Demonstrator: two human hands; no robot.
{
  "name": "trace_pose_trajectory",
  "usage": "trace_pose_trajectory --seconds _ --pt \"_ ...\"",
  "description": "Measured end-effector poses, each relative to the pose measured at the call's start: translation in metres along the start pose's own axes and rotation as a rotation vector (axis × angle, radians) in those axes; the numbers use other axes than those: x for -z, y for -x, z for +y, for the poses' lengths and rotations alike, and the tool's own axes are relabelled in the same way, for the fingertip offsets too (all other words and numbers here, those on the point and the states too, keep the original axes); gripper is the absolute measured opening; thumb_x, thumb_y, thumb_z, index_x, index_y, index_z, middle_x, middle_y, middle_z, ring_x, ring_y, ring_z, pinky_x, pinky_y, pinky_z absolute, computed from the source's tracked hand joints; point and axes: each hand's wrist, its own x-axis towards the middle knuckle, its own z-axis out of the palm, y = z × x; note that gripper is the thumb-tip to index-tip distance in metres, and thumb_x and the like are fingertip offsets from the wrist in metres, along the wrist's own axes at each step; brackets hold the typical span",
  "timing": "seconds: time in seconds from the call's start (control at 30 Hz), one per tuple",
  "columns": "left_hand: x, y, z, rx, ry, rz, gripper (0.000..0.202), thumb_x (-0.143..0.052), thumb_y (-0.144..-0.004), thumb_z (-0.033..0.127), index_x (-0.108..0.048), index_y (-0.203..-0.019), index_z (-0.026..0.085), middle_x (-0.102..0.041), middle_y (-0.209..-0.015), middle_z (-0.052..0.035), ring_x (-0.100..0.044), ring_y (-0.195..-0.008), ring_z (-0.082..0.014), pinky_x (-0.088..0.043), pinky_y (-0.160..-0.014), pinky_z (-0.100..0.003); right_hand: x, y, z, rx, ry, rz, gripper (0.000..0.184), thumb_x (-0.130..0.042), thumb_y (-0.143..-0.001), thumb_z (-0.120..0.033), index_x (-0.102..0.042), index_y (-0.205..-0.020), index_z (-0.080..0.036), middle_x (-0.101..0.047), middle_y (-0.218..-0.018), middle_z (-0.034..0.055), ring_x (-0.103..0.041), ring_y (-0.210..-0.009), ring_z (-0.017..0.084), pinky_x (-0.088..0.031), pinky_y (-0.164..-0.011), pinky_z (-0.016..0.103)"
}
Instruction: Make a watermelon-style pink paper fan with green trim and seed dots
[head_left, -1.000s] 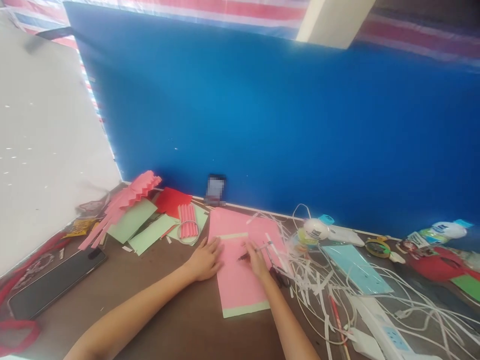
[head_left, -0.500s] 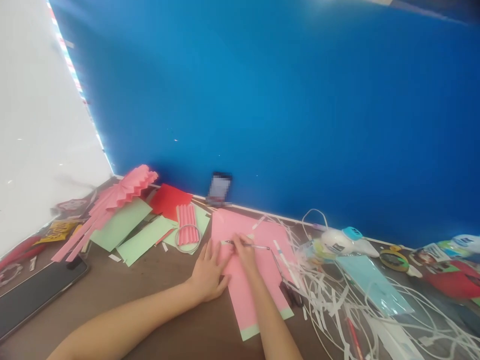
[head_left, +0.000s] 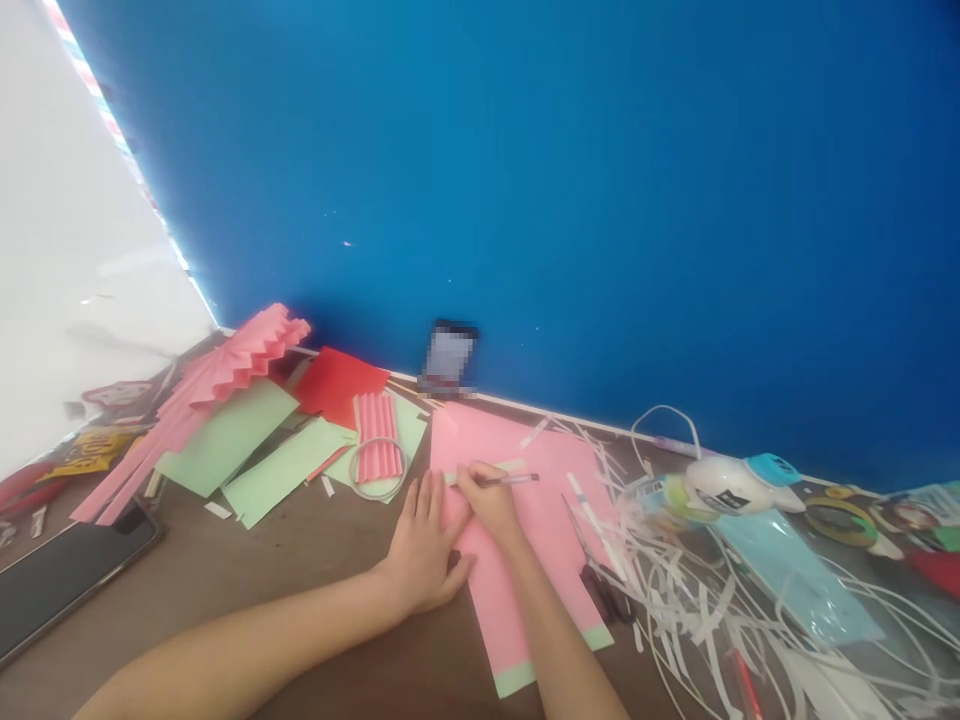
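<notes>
A large pink paper sheet (head_left: 495, 590) lies on the table, with pale green strips along its lower edge and another partly covered green strip (head_left: 516, 466) across its upper part. My left hand (head_left: 424, 545) presses flat on the sheet's left edge, fingers stretched out. In my right hand (head_left: 489, 505) a slim pen (head_left: 514, 479) is pinched, its tip end down at the paper by the upper strip. Fingers hide the very tip. Black-handled scissors (head_left: 606, 592) rest at the sheet's right side.
On the left lie a phone (head_left: 67, 575), green papers (head_left: 289, 470), a pleated pink fan (head_left: 240, 360) and a small pleated piece (head_left: 377, 440) under a ring. Paper scraps and white cables (head_left: 697, 600) crowd the right, beside a white bottle (head_left: 731, 487). A blue wall (head_left: 525, 200) stands behind.
The view has shifted slightly, so things on the right appear further right. The pen in my right hand has tilted, its back end a little higher. My left hand stays flat on the paper.
</notes>
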Motion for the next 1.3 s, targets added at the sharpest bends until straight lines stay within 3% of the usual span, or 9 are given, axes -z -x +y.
trace_pose_trajectory --seconds 0.4,0.7,1.3 --pt "-0.001 0.000 0.001 0.005 0.026 -0.006 0.058 -0.033 -0.083 0.049 -0.031 -0.134 0.023 -0.019 -0.144 -0.0113 -0.007 -0.130 -0.0367 -0.012 -0.101 -0.053 -0.002 0.002 -0.012 -0.057 0.007 -0.011 0.039 -0.051 -0.071 -0.038 -0.025 -0.049 -0.020 -0.024 -0.048 -0.0059 -0.032 -0.046 0.008 -0.036 -0.047 0.021" --pt "0.000 -0.001 0.002 0.009 0.008 -0.026 0.058 -0.031 -0.083 0.049 -0.030 -0.134 0.022 -0.019 -0.143 -0.0148 -0.007 -0.130 -0.0380 -0.012 -0.100 -0.053 -0.003 0.003 -0.017 -0.068 -0.012 0.004 0.037 -0.051 -0.070 -0.034 -0.025 -0.047 -0.020 -0.024 -0.047 -0.0061 -0.034 -0.045 0.008 -0.036 -0.047 0.021" --pt "-0.001 -0.001 0.002 0.003 -0.096 -0.012 0.058 -0.031 -0.083 0.050 -0.030 -0.134 0.023 -0.020 -0.143 -0.0151 -0.013 -0.129 -0.0381 -0.013 -0.100 -0.052 -0.001 0.000 -0.007 -0.052 0.074 -0.007 0.036 -0.050 -0.072 -0.037 -0.031 -0.048 -0.020 -0.036 -0.045 -0.0051 -0.042 -0.047 0.010 -0.034 -0.048 0.021"
